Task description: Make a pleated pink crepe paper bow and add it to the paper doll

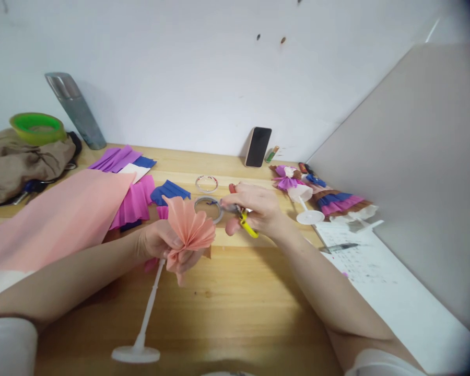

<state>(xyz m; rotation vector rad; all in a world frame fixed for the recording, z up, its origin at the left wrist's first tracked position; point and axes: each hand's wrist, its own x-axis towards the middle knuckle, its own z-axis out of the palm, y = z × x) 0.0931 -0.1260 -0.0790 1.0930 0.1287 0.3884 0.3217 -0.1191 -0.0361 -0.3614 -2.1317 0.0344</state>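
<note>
I can see the L hand (160, 241) pinching pleated peach paper (194, 227), a white stick (151, 303) w/ a round base just below it. R hand (258, 206), nearby, grips a yellow-handled tool (249, 226). 2 rings (221, 213) lie on the bench (254, 297) btwn & beyond both.

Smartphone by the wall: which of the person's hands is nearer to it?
Right. The right hand is on the wearer's side of the smartphone; the left hand is closer to the wearer and farther left, gripping pleated peach paper.
</note>
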